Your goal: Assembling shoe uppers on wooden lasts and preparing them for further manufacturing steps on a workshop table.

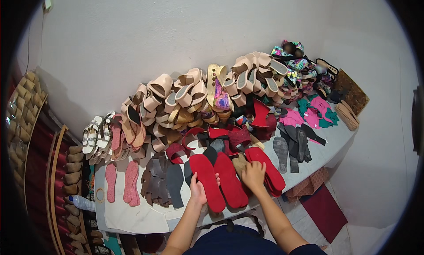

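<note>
My left hand [199, 193] grips a red sole-shaped insole [206, 184] by its edge, fingers behind it and thumb at its near side. Beside it lies a stack of red insoles [231, 184] on the table. My right hand [254, 174] has its fingers bent down between a tan-brown piece [240, 163] and another stack of red insoles [269, 170]; what is under those fingertips is hidden. Dark grey insoles [175, 186] lie left of my left hand, and red shoe straps [193, 138] lie beyond both hands.
A long heap of beige heeled sandals [190, 89] lines the wall. On the table [126, 219] are pink insoles [131, 184], brown strips [157, 184], dark grey pieces [297, 142] and pink and green cutouts [316, 111]. A rack of shoe lasts [73, 177] stands left, near a plastic bottle [83, 203].
</note>
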`<action>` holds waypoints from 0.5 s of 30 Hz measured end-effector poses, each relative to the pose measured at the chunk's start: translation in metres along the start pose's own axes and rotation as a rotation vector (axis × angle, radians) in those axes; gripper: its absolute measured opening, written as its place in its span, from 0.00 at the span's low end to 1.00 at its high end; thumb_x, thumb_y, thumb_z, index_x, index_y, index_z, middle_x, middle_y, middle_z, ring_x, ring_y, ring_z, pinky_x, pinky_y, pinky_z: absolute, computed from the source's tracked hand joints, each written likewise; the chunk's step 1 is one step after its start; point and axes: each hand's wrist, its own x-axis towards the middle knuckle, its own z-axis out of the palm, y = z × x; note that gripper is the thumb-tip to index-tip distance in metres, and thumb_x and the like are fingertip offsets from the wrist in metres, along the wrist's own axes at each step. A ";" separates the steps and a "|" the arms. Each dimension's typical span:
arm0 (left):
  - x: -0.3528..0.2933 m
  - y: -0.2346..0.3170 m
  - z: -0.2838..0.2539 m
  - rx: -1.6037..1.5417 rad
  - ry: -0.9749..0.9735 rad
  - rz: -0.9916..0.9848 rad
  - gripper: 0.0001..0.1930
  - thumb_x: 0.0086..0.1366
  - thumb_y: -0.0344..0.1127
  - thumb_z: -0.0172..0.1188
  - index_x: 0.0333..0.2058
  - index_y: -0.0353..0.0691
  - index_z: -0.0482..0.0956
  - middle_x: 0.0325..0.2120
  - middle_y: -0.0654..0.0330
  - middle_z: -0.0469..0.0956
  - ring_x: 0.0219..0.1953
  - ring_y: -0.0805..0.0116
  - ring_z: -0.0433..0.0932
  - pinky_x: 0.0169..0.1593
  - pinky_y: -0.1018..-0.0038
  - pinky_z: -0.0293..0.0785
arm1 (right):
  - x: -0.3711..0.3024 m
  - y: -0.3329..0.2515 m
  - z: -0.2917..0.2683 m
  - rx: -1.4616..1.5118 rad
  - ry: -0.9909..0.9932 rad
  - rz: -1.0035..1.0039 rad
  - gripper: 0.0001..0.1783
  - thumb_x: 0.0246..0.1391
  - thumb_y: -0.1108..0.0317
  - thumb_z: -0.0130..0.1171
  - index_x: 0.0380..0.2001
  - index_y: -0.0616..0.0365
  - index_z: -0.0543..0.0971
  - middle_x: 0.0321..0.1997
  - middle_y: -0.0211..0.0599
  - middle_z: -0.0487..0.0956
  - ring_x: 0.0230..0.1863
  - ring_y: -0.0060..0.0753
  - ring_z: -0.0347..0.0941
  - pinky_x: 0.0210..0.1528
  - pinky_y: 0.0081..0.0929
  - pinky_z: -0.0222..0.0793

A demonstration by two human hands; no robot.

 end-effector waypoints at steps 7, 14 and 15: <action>0.000 -0.008 -0.011 0.055 0.008 -0.022 0.35 0.57 0.59 0.34 0.50 0.31 0.59 0.42 0.45 0.69 0.42 0.53 0.70 0.48 0.61 0.66 | -0.045 0.021 0.017 0.431 -0.076 0.083 0.29 0.46 0.60 0.53 0.51 0.61 0.61 0.51 0.52 0.66 0.55 0.51 0.58 0.53 0.34 0.57; 0.006 -0.018 0.001 0.142 0.043 -0.027 0.35 0.57 0.60 0.33 0.51 0.31 0.57 0.42 0.45 0.69 0.41 0.53 0.71 0.46 0.62 0.67 | -0.026 0.035 0.008 0.768 -0.092 0.379 0.24 0.45 0.68 0.54 0.47 0.64 0.66 0.40 0.49 0.74 0.42 0.42 0.71 0.44 0.29 0.64; 0.008 -0.021 0.003 0.150 0.054 -0.009 0.35 0.57 0.60 0.33 0.51 0.31 0.57 0.41 0.45 0.69 0.40 0.53 0.71 0.45 0.62 0.68 | -0.020 0.039 0.004 0.848 -0.135 0.402 0.23 0.46 0.69 0.54 0.46 0.64 0.67 0.39 0.47 0.75 0.41 0.37 0.72 0.44 0.27 0.64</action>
